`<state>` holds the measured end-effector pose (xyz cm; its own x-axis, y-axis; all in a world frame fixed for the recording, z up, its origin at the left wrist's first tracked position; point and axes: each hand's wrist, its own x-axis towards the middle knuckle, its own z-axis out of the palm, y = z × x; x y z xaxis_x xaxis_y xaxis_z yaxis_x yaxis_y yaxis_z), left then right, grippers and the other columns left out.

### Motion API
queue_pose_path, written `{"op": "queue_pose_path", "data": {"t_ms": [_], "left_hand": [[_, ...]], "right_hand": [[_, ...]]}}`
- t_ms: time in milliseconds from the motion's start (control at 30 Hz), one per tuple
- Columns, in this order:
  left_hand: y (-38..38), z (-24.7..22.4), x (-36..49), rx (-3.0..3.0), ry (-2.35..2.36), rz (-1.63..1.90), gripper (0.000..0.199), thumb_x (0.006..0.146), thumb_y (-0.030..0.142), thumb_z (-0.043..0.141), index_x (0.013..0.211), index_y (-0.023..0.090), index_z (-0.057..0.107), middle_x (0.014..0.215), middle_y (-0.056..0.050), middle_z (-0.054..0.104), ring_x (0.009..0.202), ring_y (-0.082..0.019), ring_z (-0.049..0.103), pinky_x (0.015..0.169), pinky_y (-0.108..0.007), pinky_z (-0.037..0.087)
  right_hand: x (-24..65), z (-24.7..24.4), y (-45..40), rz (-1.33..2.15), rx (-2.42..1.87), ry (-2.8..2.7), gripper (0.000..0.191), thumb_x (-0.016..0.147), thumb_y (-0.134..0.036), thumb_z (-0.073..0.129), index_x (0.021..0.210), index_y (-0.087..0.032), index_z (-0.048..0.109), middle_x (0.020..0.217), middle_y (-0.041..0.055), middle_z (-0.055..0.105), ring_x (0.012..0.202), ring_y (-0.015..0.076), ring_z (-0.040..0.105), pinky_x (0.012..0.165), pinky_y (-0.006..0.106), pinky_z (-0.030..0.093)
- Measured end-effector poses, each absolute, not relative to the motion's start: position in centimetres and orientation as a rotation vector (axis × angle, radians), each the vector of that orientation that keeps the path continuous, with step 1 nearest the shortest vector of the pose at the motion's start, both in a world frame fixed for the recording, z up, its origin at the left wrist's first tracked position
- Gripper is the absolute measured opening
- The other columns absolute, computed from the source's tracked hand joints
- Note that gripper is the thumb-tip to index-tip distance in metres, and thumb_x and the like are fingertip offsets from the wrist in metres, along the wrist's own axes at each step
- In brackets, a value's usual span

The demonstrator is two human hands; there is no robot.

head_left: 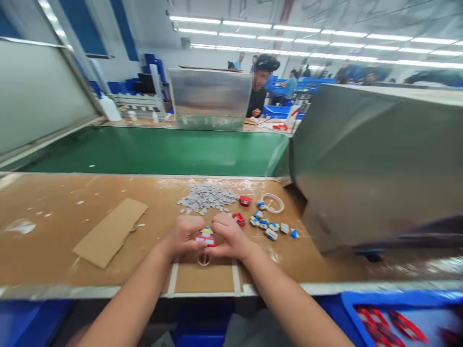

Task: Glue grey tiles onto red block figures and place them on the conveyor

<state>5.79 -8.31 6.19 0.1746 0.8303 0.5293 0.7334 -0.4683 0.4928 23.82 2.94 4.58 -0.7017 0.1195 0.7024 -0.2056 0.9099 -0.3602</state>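
Between my two hands is a small red toy piece (205,239) with a yellow top and pale windows. My left hand (185,234) pinches its left side and my right hand (230,235) grips its right side, thumbs near its lower edge. A small pale ring (203,260) lies just below the thumbs. Beyond the hands is a heap of small grey pieces (208,197). To the right of my right hand lie a red part (239,219) and another red part (245,200). Several blue, white and yellow parts (264,224) are scattered farther right.
A torn cardboard sheet (112,231) lies on the left of the brown tabletop (47,241). A white ring (274,203) sits at the right. Behind runs a green belt (162,152). A grey metal housing (376,164) blocks the right. A blue bin (347,301) holds red parts; a co-worker (260,86) is opposite.
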Motion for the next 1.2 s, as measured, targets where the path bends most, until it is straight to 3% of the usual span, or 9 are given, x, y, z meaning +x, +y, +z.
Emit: {"op": "queue_pose_path", "data": {"t_ms": [233,467,600,667,767,900,1000,1100,1200], "left_hand": [[-8.3,6.1,6.2,2.276,1.538,1.136,0.074,0.092,0.089,0.031,0.062,0.022,0.038,0.058,0.002,0.041,0.055,-0.014,0.037,0.057,-0.032,0.025],[-8.6,6.6,6.6,2.458,1.586,1.082,0.076,0.095,0.086,0.027,0.063,0.021,0.046,0.06,-0.001,0.05,0.056,-0.014,0.047,0.057,-0.031,0.03],[-8.5,8.6,5.7,2.762,1.562,1.033,0.07,0.095,0.084,0.038,0.068,0.02,0.053,0.063,-0.001,0.053,0.057,-0.014,0.049,0.056,-0.031,0.029],[-8.2,9.9,4.7,2.899,1.62,1.072,0.067,0.095,0.082,0.042,0.074,0.021,0.057,0.066,-0.001,0.056,0.06,-0.015,0.051,0.057,-0.031,0.03],[-7.3,11.0,3.1,2.94,1.856,1.116,0.061,0.096,0.079,0.047,0.088,0.02,0.062,0.076,-0.003,0.063,0.068,-0.017,0.056,0.061,-0.031,0.034],[-5.5,9.8,1.4,2.771,2.071,1.032,0.064,0.097,0.08,0.043,0.102,0.02,0.064,0.092,-0.008,0.07,0.081,-0.02,0.064,0.069,-0.03,0.044],[-4.5,7.9,0.6,2.412,2.265,1.11,0.075,0.094,0.085,0.038,0.122,0.019,0.061,0.11,-0.013,0.072,0.096,-0.026,0.07,0.076,-0.034,0.052],[-4.1,6.2,0.2,2.007,2.401,1.265,0.075,0.098,0.081,0.038,0.138,0.019,0.051,0.127,-0.015,0.07,0.111,-0.029,0.071,0.082,-0.037,0.057],[-3.8,4.8,0.2,1.923,2.352,1.257,0.057,0.101,0.071,0.045,0.126,0.021,0.057,0.116,-0.01,0.075,0.099,-0.026,0.075,0.075,-0.034,0.056]], "right_hand": [[24.3,5.0,2.6,0.556,0.091,-2.267,0.045,0.096,-0.054,0.066,0.074,-0.022,0.043,0.072,-0.0006,0.044,0.069,0.0167,0.041,0.065,0.032,0.029],[24.6,5.6,2.3,0.445,0.147,-2.262,0.042,0.098,-0.055,0.062,0.075,-0.022,0.048,0.07,0.0009,0.045,0.066,0.018,0.039,0.063,0.034,0.029],[25.0,7.3,2.8,0.388,0.19,-2.274,0.038,0.095,-0.056,0.068,0.085,-0.021,0.059,0.072,0.0027,0.051,0.068,0.0189,0.043,0.064,0.035,0.031],[25.0,8.7,3.7,0.545,0.12,-2.317,0.045,0.091,-0.064,0.071,0.099,-0.021,0.066,0.082,0.0063,0.061,0.076,0.0209,0.052,0.068,0.035,0.038],[24.0,10.7,5.3,1.135,-0.066,-2.342,0.065,0.086,-0.077,0.067,0.117,-0.021,0.067,0.091,0.0075,0.067,0.078,0.0207,0.059,0.069,0.034,0.048],[21.2,11.5,7.5,1.887,-0.226,-2.343,0.053,0.088,-0.07,0.07,0.096,-0.018,0.069,0.076,0.0018,0.063,0.063,0.0139,0.056,0.062,0.029,0.049],[18.1,10.1,10.4,2.062,-0.346,-2.305,0.051,0.081,-0.065,0.079,0.093,-0.017,0.069,0.073,0.0006,0.062,0.061,0.012,0.055,0.057,0.026,0.048],[14.4,8.0,16.2,1.858,-0.579,-2.259,0.055,0.079,-0.068,0.078,0.1,-0.017,0.071,0.077,0.0012,0.063,0.063,0.0118,0.054,0.053,0.023,0.044],[10.3,5.9,24.2,1.247,-0.953,-2.24,0.065,0.073,-0.072,0.076,0.106,-0.017,0.075,0.084,0.0039,0.069,0.07,0.0144,0.058,0.058,0.025,0.046]]}}
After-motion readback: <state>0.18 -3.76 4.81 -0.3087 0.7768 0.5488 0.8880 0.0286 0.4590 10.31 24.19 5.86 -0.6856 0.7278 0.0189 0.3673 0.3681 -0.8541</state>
